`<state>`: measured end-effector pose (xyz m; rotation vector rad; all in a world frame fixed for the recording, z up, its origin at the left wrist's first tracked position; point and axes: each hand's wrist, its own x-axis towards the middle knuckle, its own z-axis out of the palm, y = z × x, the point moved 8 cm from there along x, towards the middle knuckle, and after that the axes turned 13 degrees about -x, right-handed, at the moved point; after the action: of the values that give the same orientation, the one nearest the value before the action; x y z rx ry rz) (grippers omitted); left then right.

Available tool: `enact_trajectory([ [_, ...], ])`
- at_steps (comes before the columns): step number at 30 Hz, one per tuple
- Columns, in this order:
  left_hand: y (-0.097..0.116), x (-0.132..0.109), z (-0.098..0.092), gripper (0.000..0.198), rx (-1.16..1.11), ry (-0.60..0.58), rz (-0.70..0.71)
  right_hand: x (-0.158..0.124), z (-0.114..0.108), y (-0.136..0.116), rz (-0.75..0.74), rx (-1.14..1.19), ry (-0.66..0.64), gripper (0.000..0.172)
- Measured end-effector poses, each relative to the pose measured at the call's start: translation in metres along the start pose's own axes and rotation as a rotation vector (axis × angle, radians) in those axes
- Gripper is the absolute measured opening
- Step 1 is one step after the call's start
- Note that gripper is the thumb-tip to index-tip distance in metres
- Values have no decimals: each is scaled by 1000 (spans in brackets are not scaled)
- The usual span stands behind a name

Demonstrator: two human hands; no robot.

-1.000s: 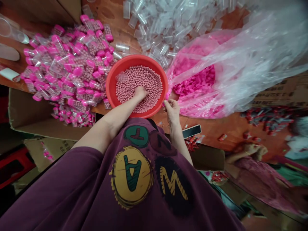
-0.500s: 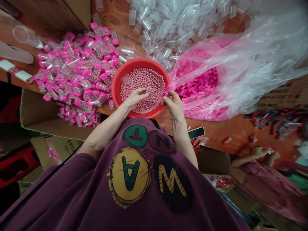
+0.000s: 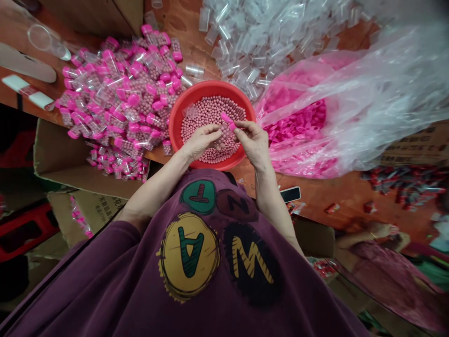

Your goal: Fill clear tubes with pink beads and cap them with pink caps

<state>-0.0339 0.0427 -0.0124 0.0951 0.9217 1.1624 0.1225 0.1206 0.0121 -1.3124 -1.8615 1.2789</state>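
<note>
Over the red bowl of pink beads, my left hand is closed on a small clear bottle that seems to hold pink beads. Its outline is partly hidden by my fingers. Close beside it, my right hand pinches a bright pink flip cap with its lid sticking out to the upper left. The cap is right by the bottle's mouth; I cannot tell whether they touch. A few clear bottles rest on the beads at the bowl's left side.
Left of the bowl lies a heap of filled, pink-capped bottles, above an open carton. Clear empty bottles pile up behind. A plastic bag of pink caps sits right. Nearby are a phone and another person's hand.
My right hand has moved left from the bowl's right rim, bringing the pink cap to the bottle in my left hand. The whole view has shifted slightly.
</note>
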Motion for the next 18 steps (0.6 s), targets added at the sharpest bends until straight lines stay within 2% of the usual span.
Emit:
enact_trajectory([
  [4, 2, -3, 0, 19, 14, 20, 10, -3, 2, -16, -147, -196, 56, 46],
  [7, 0, -4, -4, 19, 8, 61, 9, -6, 6, -28, -245, -323, 31, 27],
  [9, -3, -5, -8, 18, -14, 83, 0, -8, 12, -28, -307, -391, 3, 21],
  [13, -16, -6, -23, 13, -51, 137, -61, -12, 25, -6, -373, -493, -39, 24],
  [16, -22, -7, -32, 15, -60, 164, -91, -13, 28, 19, -285, -551, -4, 24],
  [18, -23, -7, -35, 16, -64, 176, -91, -13, 24, 28, -203, -511, 57, 22],
])
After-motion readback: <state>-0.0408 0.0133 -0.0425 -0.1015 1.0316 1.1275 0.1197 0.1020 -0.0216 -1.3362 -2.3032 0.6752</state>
